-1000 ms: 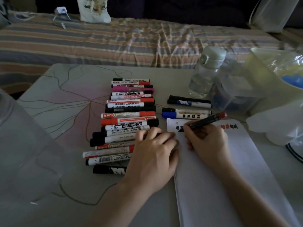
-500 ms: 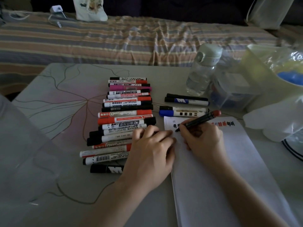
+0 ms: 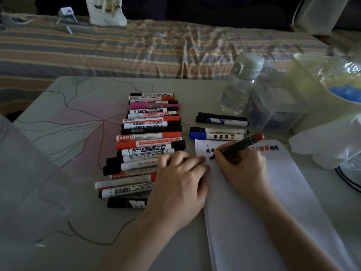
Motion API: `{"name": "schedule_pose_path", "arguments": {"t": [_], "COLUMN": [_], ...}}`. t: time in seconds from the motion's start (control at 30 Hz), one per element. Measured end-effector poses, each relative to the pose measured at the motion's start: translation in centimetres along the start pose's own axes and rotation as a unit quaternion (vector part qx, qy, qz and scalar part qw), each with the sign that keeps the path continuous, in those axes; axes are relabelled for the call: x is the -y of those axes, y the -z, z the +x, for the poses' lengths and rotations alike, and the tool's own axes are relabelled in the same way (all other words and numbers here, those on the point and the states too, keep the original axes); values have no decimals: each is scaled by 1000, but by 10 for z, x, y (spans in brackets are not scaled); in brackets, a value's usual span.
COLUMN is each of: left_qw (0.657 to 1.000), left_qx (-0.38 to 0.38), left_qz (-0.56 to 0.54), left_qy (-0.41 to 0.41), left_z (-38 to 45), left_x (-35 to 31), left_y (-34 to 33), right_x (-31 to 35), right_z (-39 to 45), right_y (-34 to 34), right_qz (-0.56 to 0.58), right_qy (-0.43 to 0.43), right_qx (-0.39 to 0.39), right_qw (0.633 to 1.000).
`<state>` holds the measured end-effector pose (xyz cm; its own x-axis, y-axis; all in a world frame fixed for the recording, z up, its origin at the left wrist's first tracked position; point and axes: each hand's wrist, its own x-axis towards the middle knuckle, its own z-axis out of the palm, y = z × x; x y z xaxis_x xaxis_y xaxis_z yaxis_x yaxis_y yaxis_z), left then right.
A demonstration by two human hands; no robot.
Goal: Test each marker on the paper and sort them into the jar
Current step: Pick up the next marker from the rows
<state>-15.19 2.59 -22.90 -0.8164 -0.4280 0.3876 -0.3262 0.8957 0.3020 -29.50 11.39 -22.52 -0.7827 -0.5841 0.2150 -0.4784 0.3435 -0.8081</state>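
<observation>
1. The right hand (image 3: pixel 241 169) pinches a black marker (image 3: pixel 239 144) with a red end between thumb and fingers, which curl round the barrel
2. The marker is tilted, its tip down on the top-left part of the paper (image 3: pixel 273 202) and its red end pointing up and to the right
3. Dark scribbles lie on the paper just beside the tip; red and black marks (image 3: pixel 265 148) run along the paper's top edge to the right of the hand
4. The left hand (image 3: pixel 179 180) rests palm down at the paper's left edge, its fingers loosely bent and close together; the fingertips (image 3: pixel 197 159) touch the paper's left edge near the writing, while the hand covers the right ends of several markers
5. A row of markers (image 3: pixel 150 141) lies side by side on the table (image 3: pixel 68 133) left of the paper, with black, red and pink caps and mostly white barrels
6. 4 more markers (image 3: pixel 218 127) lie in 2 pairs just above the paper, set apart from the row; one has a blue cap
7. A clear water bottle (image 3: pixel 240 85) with a pale lid stands upright beyond those 4 markers
8. Just right of the bottle stands a clear plastic jar (image 3: pixel 273 112) with dark and blue shapes inside, too blurred to identify
9. A striped bedcover (image 3: pixel 156 45) lies beyond the table's far edge
</observation>
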Motion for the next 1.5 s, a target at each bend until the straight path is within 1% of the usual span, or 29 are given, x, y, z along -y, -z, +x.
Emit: {"name": "schedule_pose_path", "arguments": {"t": [0.1, 0.23, 0.3, 0.43, 0.53, 0.6, 0.7, 0.8, 0.9, 0.97, 1.03, 1.1, 1.13, 1.17, 1.23, 1.27, 1.3, 1.33, 1.4, 1.5], "left_qw": [1000, 994, 992, 996, 998, 999, 999, 999, 999, 993, 981, 964, 948, 921, 833, 789, 756, 731, 700, 691], "left_qx": [-2, -25, -19, 12, 4, -12, -33, -27, -25, -56, -99, -132, -139, -137, -96, -73, -54, -41, -28, -23], "left_qz": [-13, -103, -118, -76, -43, -20, 0, 6, -39, -103, -163, -223, -275, -348, -505, -559, -593, -618, -649, -660], "left_qy": [5, 31, 35, 36, 33, 35, 29, 26, 27, 32, 45, 67, 84, 113, 203, 244, 271, 286, 297, 293], "left_z": [0, 0, -3, -8, -10, -9, -7, -6, -8, -10, -10, -10, -10, -10, -9, -9, -10, -10, -10, -10], "left_x": [0, 2, 6, 11, 10, 11, 10, 10, 13, 14, 17, 19, 18, 15, 6, 2, 0, -2, -3, -4], "left_y": [1, 8, 15, 21, 20, 16, 13, 12, 12, 15, 20, 28, 32, 37, 46, 49, 50, 49, 50, 49], "right_x": [0, -2, -1, 4, 9, 11, 15, 22, 34, 42, 45, 44, 45, 45, 48, 50, 52, 54, 59, 64], "right_z": [1, 2, 2, 3, 3, 4, 5, 6, 0, -10, -23, -37, -44, -49, -59, -62, -64, -65, -66, -66], "right_y": [0, -1, -1, 2, 5, 6, 10, 17, 31, 41, 50, 57, 60, 61, 62, 62, 61, 60, 59, 59], "right_qz": [21, 1, 2, 60, 79, 121, 175, 246, 296, 309, 304, 303, 310, 317, 320, 320, 323, 329, 337, 343], "right_qy": [-15, 1, -4, -57, -85, -106, -145, -175, -168, -164, -180, -194, -198, -199, -198, -197, -195, -193, -189, -186], "right_qx": [-1, -12, -15, -25, -15, -4, 7, 23, 42, 52, 46, 43, 44, 46, 49, 49, 47, 45, 40, 36], "right_qw": [1000, 1000, 1000, 996, 993, 987, 974, 953, 939, 935, 934, 932, 929, 926, 925, 926, 925, 923, 921, 920]}}
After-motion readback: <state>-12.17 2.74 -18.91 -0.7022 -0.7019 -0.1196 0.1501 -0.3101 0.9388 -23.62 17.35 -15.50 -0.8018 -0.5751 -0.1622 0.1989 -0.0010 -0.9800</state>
